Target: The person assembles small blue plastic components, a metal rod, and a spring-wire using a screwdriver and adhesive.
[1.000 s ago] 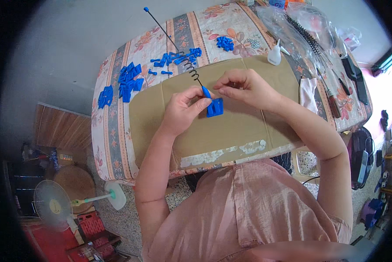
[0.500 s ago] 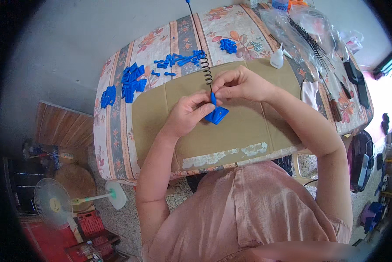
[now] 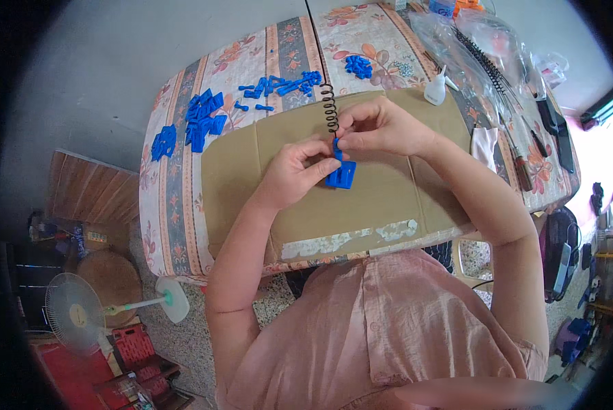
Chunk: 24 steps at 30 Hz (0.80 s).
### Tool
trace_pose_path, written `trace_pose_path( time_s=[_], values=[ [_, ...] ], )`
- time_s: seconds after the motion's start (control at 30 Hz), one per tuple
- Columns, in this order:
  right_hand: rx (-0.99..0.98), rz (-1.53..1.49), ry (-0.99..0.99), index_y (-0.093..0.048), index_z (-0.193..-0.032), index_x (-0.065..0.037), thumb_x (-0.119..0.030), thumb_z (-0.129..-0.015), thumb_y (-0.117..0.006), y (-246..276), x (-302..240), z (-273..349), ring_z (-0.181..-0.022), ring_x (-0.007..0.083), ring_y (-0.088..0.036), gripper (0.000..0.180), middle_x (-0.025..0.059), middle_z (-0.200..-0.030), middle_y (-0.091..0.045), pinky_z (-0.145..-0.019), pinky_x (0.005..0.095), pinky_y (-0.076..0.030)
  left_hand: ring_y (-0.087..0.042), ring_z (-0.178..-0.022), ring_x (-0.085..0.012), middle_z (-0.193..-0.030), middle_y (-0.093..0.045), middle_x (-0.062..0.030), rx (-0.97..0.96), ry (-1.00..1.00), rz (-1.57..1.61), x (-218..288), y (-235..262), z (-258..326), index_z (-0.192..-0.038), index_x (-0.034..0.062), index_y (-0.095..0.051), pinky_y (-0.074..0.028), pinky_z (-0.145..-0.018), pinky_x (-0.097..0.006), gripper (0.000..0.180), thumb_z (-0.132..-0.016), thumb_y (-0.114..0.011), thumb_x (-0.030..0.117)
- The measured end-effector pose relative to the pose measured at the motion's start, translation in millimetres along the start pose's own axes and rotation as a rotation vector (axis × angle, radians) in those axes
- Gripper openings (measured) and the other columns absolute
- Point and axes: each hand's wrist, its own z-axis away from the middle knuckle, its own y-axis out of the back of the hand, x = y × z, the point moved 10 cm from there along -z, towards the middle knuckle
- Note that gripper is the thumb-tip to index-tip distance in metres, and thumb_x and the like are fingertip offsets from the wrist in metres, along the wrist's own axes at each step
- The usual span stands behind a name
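Over the cardboard sheet point(image 3: 368, 201), my left hand point(image 3: 296, 171) pinches a blue plastic piece point(image 3: 344, 178) from its left side. The piece has a narrow neck and a flat, square lower end. A thin black rod with a coiled section point(image 3: 329, 109) rises from the neck and runs away past the far table edge. My right hand point(image 3: 388, 130) is closed with thumb and fingertips at the top of the neck, just below the coil. Its fingers hide part of the joint between rod and neck, so how far the rod sits inside cannot be seen.
Blue plastic parts point(image 3: 204, 116) lie in several piles along the far and left table. At right are a white squeeze bottle point(image 3: 435, 89), a white cloth point(image 3: 484, 147), a wooden-handled tool point(image 3: 522, 171), plastic bags and black coiled rods point(image 3: 480, 58). A fan point(image 3: 77, 314) stands left.
Both hands remain on the blue piece and rod. The piece's flat end has turned to sit squarer and shifted slightly right. The view has moved slightly.
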Motion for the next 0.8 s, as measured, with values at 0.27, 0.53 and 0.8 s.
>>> trace_pose_path(
  time_s=[0.27, 0.53, 0.8],
  values=[
    [0.004, 0.127, 0.117, -0.069, -0.098, 0.0, -0.009, -0.09, -0.071, 6.0, -10.1, -1.8, -0.078, 0.0053, -0.061, 0.012, 0.0003, -0.085, -0.069, -0.073, 0.0221, -0.049, -0.063, -0.087, -0.0092, -0.096, -0.066, -0.0034, 0.037, -0.057, -0.05, 4.3, 1.3, 1.1, -0.099, -0.0031, -0.068, -0.051, -0.078, -0.026, 0.013, -0.091, -0.067, 0.007],
    [0.029, 0.1, 0.049, -0.069, -0.089, -0.002, -0.003, -0.084, -0.076, 8.8, -6.6, 3.7, -0.083, 0.0075, -0.057, 0.008, -0.001, -0.09, -0.063, -0.076, 0.0237, -0.046, -0.063, -0.081, -0.0104, -0.091, -0.063, -0.0047, 0.094, -0.102, -0.18, 9.7, 5.1, 1.3, -0.093, -0.0041, -0.065, -0.051, -0.071, -0.025, 0.013, -0.087, -0.072, 0.006],
    [0.012, 0.19, 0.134, -0.071, -0.087, 0.001, -0.004, -0.085, -0.074, 7.0, -17.2, 5.5, -0.083, 0.0074, -0.059, 0.007, 0.001, -0.086, -0.065, -0.073, 0.0232, -0.047, -0.062, -0.08, -0.0113, -0.093, -0.064, -0.0061, 0.109, -0.159, -0.264, 13.1, 4.7, 0.1, -0.091, -0.0036, -0.066, -0.051, -0.073, -0.026, 0.015, -0.084, -0.075, 0.005]
  ],
)
